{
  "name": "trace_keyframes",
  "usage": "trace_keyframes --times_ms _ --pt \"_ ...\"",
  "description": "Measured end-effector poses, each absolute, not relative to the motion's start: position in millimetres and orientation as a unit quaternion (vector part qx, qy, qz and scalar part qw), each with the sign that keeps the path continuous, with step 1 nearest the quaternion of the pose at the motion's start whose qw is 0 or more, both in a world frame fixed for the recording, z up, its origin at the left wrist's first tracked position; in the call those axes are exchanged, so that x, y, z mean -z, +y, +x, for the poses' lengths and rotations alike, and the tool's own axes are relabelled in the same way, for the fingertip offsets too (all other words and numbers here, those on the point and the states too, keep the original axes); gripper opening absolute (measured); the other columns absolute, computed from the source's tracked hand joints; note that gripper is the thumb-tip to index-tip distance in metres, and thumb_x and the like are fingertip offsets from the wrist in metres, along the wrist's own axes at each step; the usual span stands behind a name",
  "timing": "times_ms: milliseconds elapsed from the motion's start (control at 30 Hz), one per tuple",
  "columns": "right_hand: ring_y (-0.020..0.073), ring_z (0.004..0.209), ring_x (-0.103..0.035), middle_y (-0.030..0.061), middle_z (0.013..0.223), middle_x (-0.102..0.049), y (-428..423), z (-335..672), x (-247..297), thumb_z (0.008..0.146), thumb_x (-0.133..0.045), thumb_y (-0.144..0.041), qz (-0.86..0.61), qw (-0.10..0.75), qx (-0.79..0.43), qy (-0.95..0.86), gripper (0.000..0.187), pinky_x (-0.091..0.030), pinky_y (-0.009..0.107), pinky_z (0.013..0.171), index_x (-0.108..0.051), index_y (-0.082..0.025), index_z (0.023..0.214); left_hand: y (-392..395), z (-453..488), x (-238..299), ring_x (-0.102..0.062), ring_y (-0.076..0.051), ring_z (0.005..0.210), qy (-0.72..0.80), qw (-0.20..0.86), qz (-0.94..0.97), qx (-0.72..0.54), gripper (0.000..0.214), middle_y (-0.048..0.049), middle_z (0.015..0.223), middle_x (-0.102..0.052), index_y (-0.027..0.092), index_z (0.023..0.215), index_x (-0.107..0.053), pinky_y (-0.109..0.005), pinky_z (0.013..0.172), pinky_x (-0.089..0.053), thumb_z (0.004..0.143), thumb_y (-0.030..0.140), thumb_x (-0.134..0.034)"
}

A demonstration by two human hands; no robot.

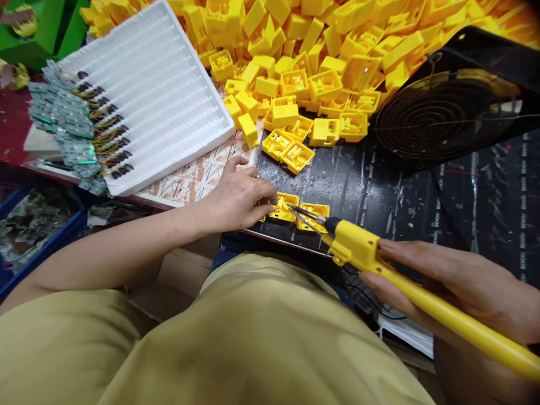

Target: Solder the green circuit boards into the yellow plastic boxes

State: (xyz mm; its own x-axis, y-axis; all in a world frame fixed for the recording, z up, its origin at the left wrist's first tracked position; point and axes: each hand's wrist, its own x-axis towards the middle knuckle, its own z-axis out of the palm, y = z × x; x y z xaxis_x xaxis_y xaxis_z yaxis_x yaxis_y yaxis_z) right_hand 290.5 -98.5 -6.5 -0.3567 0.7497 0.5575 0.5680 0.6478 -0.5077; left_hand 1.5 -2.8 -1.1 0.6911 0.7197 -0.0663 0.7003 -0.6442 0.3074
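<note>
My right hand (pixel 455 275) is wrapped round a yellow soldering iron (pixel 356 244) with a thin guide tube along its metal tip. The tip reaches into a small open yellow plastic casing (pixel 283 208) near the table's front edge. At that casing's left end, my left hand (pixel 238 194) has thumb and forefinger closed on its edge; any small part between the fingertips is hidden. A second open casing (pixel 313 216) sits just to the right, partly behind the iron. Part of another yellow piece shows under my left fingers.
A large heap of yellow casings (pixel 295 84) covers the back of the black table (pixel 346 180). Behind my left arm lies a ribbed white foam tray (pixel 169 95) with wired circuit boards (pixel 70 124) at its left edge. A black fan (pixel 447 112) stands at right.
</note>
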Motion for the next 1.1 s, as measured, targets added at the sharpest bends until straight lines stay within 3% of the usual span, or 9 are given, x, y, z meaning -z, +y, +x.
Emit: trace_keyframes --times_ms 100,233,467,667,833,1000,1100 --pt "0.0152 0.061 -0.070 0.0009 0.071 -0.072 -92 285 -3 0.086 -0.075 -0.015 -0.328 0.398 -0.119 -0.848 0.030 -0.062 0.019 0.059 -0.064 -0.019 0.114 -3 4 0 -0.060 -0.020 0.084 0.395 0.147 0.907 -0.012 0.018 -0.0004 0.072 -0.073 0.022 0.074 -0.071 -0.051 0.107 -0.027 0.084 0.024 -0.056" --pt "0.0106 0.064 -0.070 0.0023 0.071 -0.070 -87 284 -2 0.093 -0.069 -0.022 -0.312 0.371 -0.138 -0.864 0.011 -0.060 0.015 0.063 -0.059 -0.019 0.095 -4 7 0 -0.060 -0.021 0.080 0.396 0.135 0.908 0.001 0.020 -0.0019 0.068 -0.071 0.020 0.069 -0.069 -0.051 0.105 -0.029 0.081 0.023 -0.054" --pt "0.0079 0.066 -0.068 0.0023 0.073 -0.069 -82 280 -1 0.096 -0.065 -0.023 -0.296 0.347 -0.128 -0.881 0.010 -0.060 0.015 0.068 -0.058 -0.018 0.091 -2 7 2 -0.060 -0.021 0.080 0.399 0.152 0.904 -0.019 0.018 -0.0019 0.068 -0.070 0.020 0.069 -0.068 -0.050 0.103 -0.030 0.079 0.025 -0.054" --pt "0.0104 0.073 -0.069 0.0035 0.082 -0.072 -78 278 -12 0.081 -0.080 -0.013 -0.285 0.333 -0.117 -0.891 0.022 -0.060 0.021 0.068 -0.062 -0.017 0.094 -2 7 5 -0.060 -0.020 0.079 0.401 0.144 0.904 -0.022 0.019 -0.0025 0.066 -0.069 0.019 0.067 -0.067 -0.049 0.104 -0.031 0.079 0.025 -0.054" --pt "0.0080 0.068 -0.067 0.0007 0.079 -0.071 -77 282 -11 0.097 -0.064 -0.023 -0.276 0.321 -0.099 -0.901 0.007 -0.057 0.019 0.063 -0.058 -0.019 0.094 -2 5 7 -0.059 -0.019 0.077 0.383 0.153 0.910 -0.048 0.021 -0.0015 0.066 -0.069 0.019 0.068 -0.067 -0.048 0.102 -0.031 0.080 0.026 -0.052" --pt "0.0095 0.072 -0.067 0.0000 0.080 -0.070 -83 279 -14 0.086 -0.076 -0.016 -0.316 0.328 -0.119 -0.882 0.017 -0.057 0.022 0.068 -0.060 -0.018 0.092 -1 6 9 -0.059 -0.020 0.077 0.378 0.136 0.915 -0.038 0.022 -0.0022 0.065 -0.069 0.018 0.067 -0.067 -0.048 0.101 -0.032 0.080 0.025 -0.051" --pt "0.0092 0.071 -0.066 0.0000 0.081 -0.070 -85 282 -17 0.089 -0.073 -0.018 -0.309 0.319 -0.121 -0.888 0.014 -0.057 0.023 0.067 -0.060 -0.019 0.094 0 7 11 -0.058 -0.020 0.076 0.371 0.124 0.919 -0.040 0.022 -0.0025 0.064 -0.069 0.018 0.065 -0.066 -0.047 0.098 -0.033 0.079 0.025 -0.051"
